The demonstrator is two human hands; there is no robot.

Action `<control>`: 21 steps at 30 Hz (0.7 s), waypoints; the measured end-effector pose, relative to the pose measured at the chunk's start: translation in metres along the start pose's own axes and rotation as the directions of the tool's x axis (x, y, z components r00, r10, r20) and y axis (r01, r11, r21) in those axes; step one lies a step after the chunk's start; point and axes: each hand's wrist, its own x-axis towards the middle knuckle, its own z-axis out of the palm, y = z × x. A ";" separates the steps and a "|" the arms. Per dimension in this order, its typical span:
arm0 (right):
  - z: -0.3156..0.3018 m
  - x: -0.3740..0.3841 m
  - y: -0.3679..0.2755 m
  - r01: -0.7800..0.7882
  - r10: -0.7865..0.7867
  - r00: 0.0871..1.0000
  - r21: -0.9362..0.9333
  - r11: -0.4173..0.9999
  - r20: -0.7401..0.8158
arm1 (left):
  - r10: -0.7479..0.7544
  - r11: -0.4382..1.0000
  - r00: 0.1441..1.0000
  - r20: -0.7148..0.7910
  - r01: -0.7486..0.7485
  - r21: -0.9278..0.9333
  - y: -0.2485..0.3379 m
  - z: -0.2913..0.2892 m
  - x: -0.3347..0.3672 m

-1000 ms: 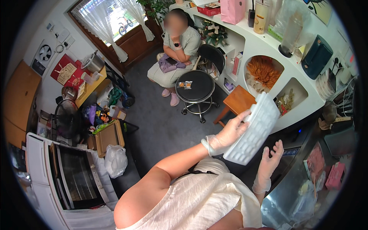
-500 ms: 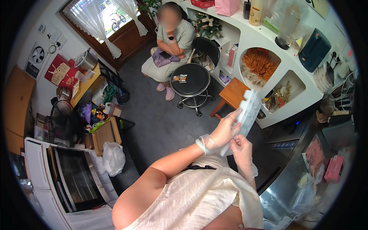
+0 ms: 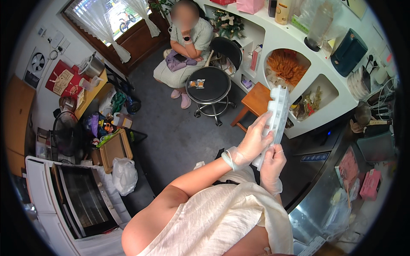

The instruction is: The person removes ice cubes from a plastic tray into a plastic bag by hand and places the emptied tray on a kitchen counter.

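A clear plastic tray (image 3: 279,104) with rounded moulded cups along one side is held up in front of me, tilted nearly on edge. My left hand (image 3: 255,138), in a thin clear glove, grips the tray's left side with its fingers along it. Lower down, my right hand (image 3: 273,166), gloved the same way, has its fingers curled and pressed at the tray's near end. Part of the right fingertips' contact is hidden. Whether the tray holds anything is hard to tell.
A person (image 3: 188,42) sits beyond a round black stool (image 3: 209,91) carrying small wrapped packets. A wooden stool (image 3: 256,100) stands behind the tray. To my right runs a steel counter (image 3: 309,222); at left are an oven (image 3: 87,196) and a white plastic bag (image 3: 124,176).
The tray has turned a little more upright. My right hand has risen slightly and its fingers now press at the tray's near end. The left hand keeps its grip.
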 end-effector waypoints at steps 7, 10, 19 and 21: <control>-0.005 -0.001 -0.008 -0.052 0.056 0.997 0.083 0.995 -0.047 | -0.116 0.991 0.990 0.076 0.121 -0.063 0.024 -0.012 0.009; -0.005 0.000 -0.013 -0.023 0.027 0.999 0.077 0.997 -0.047 | -0.131 0.985 0.989 0.067 0.138 -0.105 0.030 -0.016 0.009; -0.010 0.005 -0.036 -0.009 0.009 0.997 -0.004 1.000 0.082 | -0.002 1.000 1.000 0.026 0.002 -0.023 0.019 -0.025 0.007; -0.011 0.005 -0.029 -0.039 0.033 0.983 0.032 0.999 0.180 | 0.037 0.997 0.999 0.011 -0.037 0.062 0.015 -0.031 0.005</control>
